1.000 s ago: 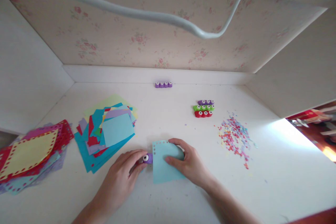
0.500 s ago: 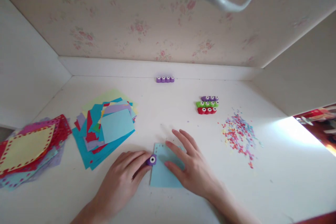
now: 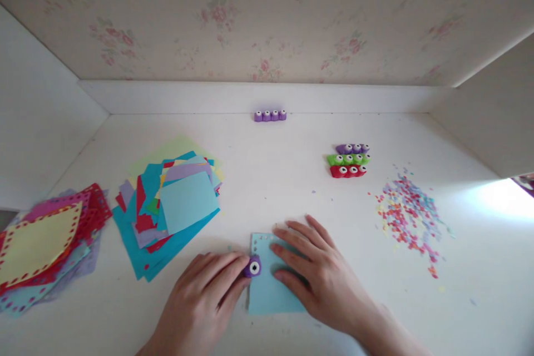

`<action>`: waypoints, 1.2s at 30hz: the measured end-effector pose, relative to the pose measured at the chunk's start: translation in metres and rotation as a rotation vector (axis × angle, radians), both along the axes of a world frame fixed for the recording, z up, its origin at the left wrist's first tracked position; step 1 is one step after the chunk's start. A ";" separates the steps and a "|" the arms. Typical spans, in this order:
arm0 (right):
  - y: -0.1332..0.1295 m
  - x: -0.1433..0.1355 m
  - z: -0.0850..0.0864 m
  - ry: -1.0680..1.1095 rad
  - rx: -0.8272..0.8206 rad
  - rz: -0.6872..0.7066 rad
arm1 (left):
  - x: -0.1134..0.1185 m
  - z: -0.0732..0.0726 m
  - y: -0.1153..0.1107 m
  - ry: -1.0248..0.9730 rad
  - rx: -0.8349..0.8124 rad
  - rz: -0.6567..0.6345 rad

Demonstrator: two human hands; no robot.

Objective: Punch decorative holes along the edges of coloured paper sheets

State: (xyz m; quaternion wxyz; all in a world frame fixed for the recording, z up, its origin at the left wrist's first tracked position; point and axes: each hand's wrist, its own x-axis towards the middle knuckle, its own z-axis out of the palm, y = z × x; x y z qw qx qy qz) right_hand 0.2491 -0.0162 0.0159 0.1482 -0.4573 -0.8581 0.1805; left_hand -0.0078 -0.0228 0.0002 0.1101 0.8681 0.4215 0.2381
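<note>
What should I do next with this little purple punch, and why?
Probably press the purple punch down with your left hand: it sits over the left edge of the light blue sheet, just below the holes already there, and your right hand rests on the sheet, which should steady it.

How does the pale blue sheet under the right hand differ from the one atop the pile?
The near sheet has small holes around its far left corner; the pile sheet shows none. The near sheet lies under the right hand; the pile sheet tops mixed papers. The left hand holds a purple punch at the near sheet; neither hand touches the pile sheet. Both are pale blue.
</note>
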 end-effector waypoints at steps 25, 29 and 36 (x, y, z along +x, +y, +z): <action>0.001 0.000 0.000 -0.024 -0.025 0.018 | 0.008 0.013 0.002 -0.109 -0.133 0.102; 0.001 0.000 0.002 -0.027 -0.032 0.019 | 0.015 0.010 0.003 -0.116 -0.164 0.140; -0.001 -0.001 0.004 -0.021 -0.025 0.003 | 0.022 0.012 0.010 -0.103 -0.273 0.138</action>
